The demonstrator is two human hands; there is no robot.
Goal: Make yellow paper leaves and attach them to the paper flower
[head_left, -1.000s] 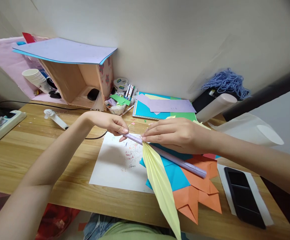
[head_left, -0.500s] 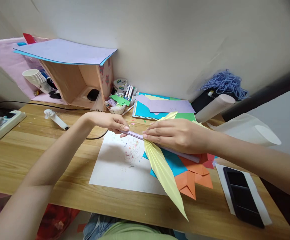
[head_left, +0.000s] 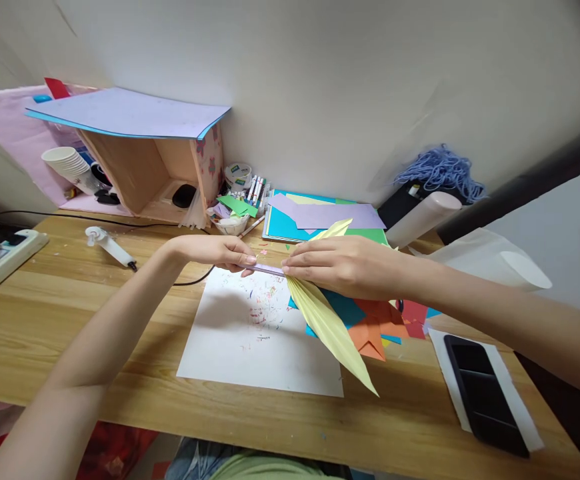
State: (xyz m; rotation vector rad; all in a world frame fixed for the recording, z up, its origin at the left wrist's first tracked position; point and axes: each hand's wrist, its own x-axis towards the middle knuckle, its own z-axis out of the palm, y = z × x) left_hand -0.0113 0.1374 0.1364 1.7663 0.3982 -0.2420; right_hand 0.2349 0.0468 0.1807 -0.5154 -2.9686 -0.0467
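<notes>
My left hand (head_left: 227,252) pinches one end of a thin light-purple paper strip or stick (head_left: 269,269) between thumb and fingers. Across its other part lies my right hand (head_left: 345,263), fingers together and closed down on the stick. Below the right fingertips a pleated yellow paper (head_left: 333,327) fans out to a point toward me, while its far tip shows behind the hand. Folded blue paper (head_left: 343,308) and orange paper (head_left: 370,337) hang or lie under the right hand; whether they are joined to the stick I cannot tell.
A white sheet (head_left: 255,363) with coloured marks lies under the hands. Coloured paper (head_left: 337,217) is stacked behind, near several markers (head_left: 256,190). On the right are a black phone (head_left: 485,393) and a white roll (head_left: 525,270). A glue gun (head_left: 110,248) rests left.
The yellow paper's near tip has risen, and the orange and blue pieces have shifted up under my right hand. The stick's right end has gone out of sight. Both hands keep their grip.
</notes>
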